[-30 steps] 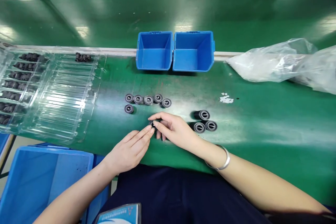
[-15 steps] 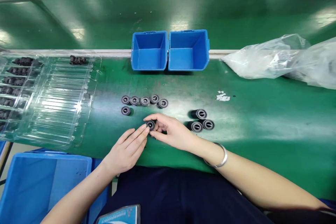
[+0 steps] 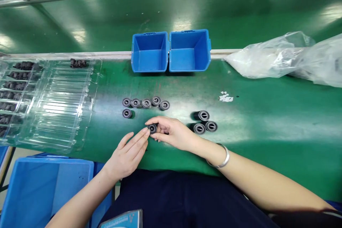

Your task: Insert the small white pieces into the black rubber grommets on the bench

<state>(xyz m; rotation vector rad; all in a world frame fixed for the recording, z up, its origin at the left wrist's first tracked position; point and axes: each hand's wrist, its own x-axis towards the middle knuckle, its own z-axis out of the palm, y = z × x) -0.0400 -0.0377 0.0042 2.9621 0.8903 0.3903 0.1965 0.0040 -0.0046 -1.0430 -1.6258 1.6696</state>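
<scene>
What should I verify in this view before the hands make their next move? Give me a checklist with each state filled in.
1. Right hand holding the black cylinder: ok, fingers around its side.
2. Left hand at that cylinder: ok, fingers at its rim.
3. Held cylinder lifted off the table: cannot tell from this angle.
4. Six other cylinders clear of both hands: ok, they stand beyond them.
5. White scraps away from the hands: ok, off to the right.

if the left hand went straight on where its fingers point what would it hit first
The black cylinder held by the right hand; the left hand seems to be touching it.
</scene>
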